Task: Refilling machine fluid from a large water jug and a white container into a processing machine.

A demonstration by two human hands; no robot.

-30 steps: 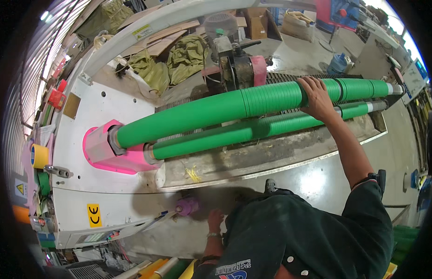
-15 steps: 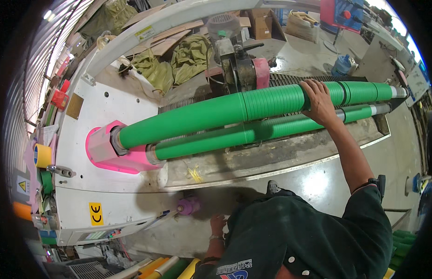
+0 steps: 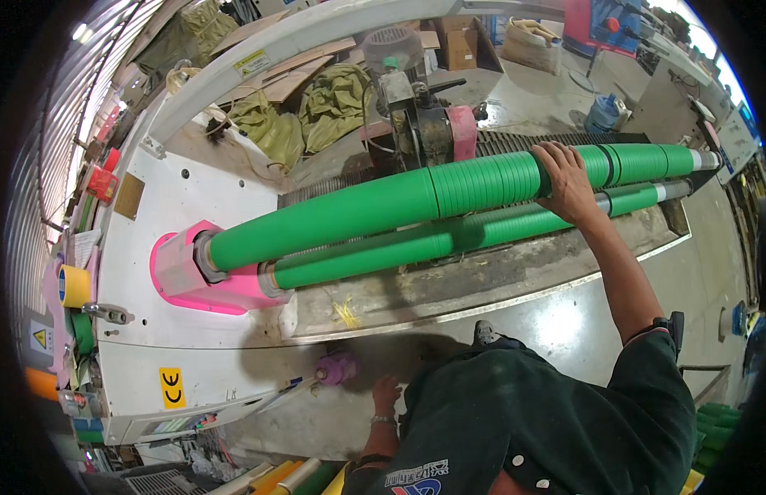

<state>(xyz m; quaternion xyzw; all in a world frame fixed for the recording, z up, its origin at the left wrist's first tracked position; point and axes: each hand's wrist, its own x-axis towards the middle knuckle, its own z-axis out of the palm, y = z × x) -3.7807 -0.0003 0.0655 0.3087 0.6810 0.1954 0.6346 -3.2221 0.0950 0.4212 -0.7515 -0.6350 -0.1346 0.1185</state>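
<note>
A long green roll (image 3: 317, 213), scored with several ring-like cuts along its middle and right part, lies across the machine. My right hand (image 3: 566, 183) is on it right of the middle, fingers curled over the top, beside a dark gap between sections. Just nearer to me runs a thinner green roll (image 3: 358, 262), side by side with the first. Both left ends sit in grey collars on a pink hexagonal housing (image 3: 222, 276). Low beside my body hangs my left hand (image 3: 386, 396), away from the rolls, its fingers loosely bent with nothing visible in them.
Behind the rolls stands a dark machine head (image 3: 420, 124) with a pink part. A white machine body (image 3: 226, 186) is on the left. Under the rolls runs a worn metal tray (image 3: 399, 301). A purple object (image 3: 338, 367) stands below it. Farther back is a blue water bottle (image 3: 604, 114).
The view has shifted slightly. A thin pale line across the green rolls no longer shows. My right hand keeps its place on the larger roll; my left hand still hangs low.
</note>
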